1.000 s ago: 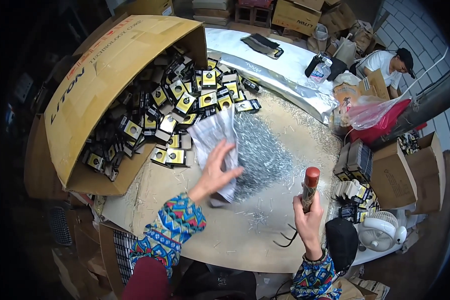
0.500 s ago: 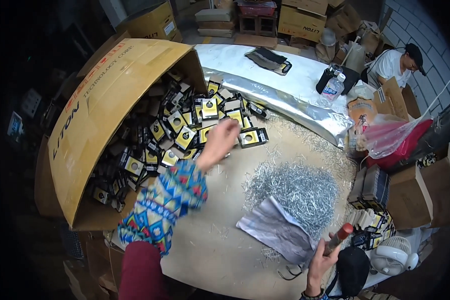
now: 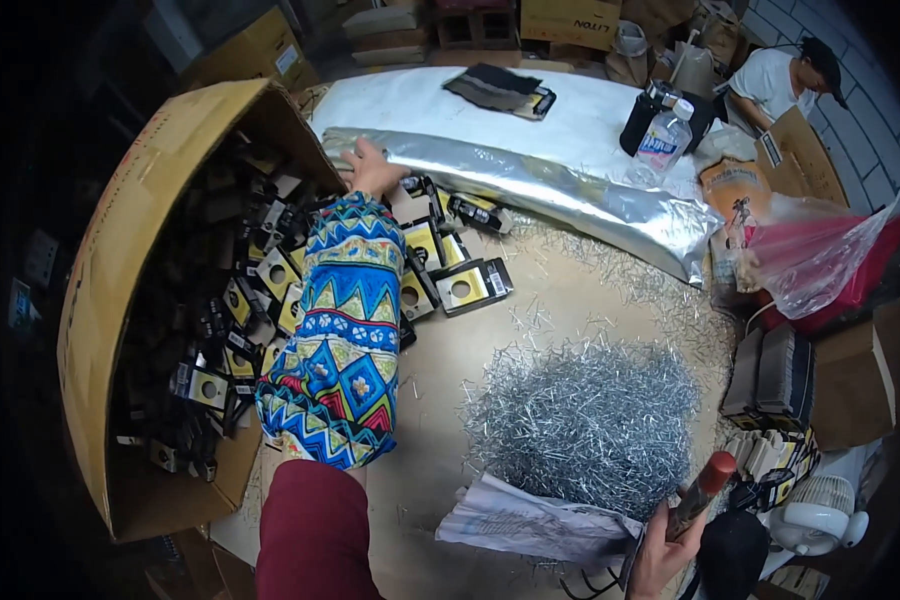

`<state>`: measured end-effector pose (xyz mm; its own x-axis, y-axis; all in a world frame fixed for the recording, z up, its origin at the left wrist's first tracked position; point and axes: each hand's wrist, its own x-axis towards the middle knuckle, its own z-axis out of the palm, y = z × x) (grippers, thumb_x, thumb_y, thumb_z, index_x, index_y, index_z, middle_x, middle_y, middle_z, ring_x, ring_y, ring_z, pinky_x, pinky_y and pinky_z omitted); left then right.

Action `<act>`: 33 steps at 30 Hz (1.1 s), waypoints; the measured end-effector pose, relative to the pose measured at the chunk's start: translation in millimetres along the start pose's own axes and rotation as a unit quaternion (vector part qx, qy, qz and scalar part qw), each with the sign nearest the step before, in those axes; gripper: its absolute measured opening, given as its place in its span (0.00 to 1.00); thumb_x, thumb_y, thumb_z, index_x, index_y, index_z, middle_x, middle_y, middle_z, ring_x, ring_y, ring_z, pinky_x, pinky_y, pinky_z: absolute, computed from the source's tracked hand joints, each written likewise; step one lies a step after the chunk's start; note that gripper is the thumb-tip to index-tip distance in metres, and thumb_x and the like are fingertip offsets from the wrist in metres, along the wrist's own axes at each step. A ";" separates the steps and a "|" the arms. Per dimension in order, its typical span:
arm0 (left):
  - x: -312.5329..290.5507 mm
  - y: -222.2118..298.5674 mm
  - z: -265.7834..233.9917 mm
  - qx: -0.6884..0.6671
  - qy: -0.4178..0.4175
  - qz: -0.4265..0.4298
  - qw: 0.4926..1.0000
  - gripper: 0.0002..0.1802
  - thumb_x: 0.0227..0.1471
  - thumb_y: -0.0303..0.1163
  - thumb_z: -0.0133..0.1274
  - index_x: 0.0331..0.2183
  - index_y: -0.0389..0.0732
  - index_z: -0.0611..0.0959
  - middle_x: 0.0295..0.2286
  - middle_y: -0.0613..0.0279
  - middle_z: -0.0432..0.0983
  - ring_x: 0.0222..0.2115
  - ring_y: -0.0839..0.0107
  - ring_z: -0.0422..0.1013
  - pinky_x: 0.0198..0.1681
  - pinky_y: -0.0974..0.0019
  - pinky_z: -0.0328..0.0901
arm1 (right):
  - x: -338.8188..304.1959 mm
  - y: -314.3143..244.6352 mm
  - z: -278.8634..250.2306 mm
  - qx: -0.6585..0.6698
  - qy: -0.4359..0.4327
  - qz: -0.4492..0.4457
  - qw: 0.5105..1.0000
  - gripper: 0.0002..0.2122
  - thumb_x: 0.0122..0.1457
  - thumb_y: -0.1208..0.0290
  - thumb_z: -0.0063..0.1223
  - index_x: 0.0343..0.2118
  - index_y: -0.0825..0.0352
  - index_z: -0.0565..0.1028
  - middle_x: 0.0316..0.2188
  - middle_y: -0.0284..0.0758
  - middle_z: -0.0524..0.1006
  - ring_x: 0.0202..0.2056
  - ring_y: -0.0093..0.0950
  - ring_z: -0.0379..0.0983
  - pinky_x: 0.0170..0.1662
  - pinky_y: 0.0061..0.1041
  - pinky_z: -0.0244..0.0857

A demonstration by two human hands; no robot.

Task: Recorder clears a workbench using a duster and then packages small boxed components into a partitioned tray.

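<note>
My left hand [image 3: 373, 172] reaches out at the far end of a heap of small black-and-yellow boxes [image 3: 460, 287], beside the silver foil edge. Its fingers are spread and nothing shows in them. The boxes, several with a round hole, spill from a large tipped carton [image 3: 145, 215]; my patterned sleeve hides some of them. At the lower right, my right hand [image 3: 665, 560] is closed around a dark stick-like tool [image 3: 700, 490] with a red end. Just left of this hand lies a crumpled paper sheet [image 3: 540, 525], against a big pile of thin silver metal pins [image 3: 590, 415].
A foil-wrapped strip [image 3: 570, 190] crosses the table behind the boxes. Beyond it are a dark cloth piece [image 3: 495, 88] and a plastic bottle [image 3: 663, 135]. To the right stand a pink plastic bag [image 3: 820, 250] and a small white fan [image 3: 815, 515]. A person [image 3: 790, 80] sits at the back right.
My left hand has moved farther away and to the left, from the front of the box heap to its far end. The right hand still holds the red-ended tool. The view has shifted.
</note>
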<state>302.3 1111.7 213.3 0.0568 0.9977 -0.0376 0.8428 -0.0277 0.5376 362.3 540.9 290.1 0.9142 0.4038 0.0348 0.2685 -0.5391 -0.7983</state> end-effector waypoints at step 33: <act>-176.5 6.5 -11.9 0.325 -0.169 0.344 0.865 0.40 0.44 0.50 0.59 0.59 0.59 0.64 0.57 0.51 0.57 0.59 0.43 0.52 0.58 0.36 0.50 | -56.7 -1.9 5.8 0.112 0.010 0.037 0.993 0.13 0.60 0.78 0.46 0.47 0.73 0.66 0.33 0.29 0.68 0.32 0.17 0.61 0.36 0.17 0.57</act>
<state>291.4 936.2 233.5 0.7243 0.6596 -0.2010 0.6644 -0.7456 -0.0527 308.2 523.3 286.2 0.9351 0.3540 -0.0195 0.1277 -0.3877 -0.9129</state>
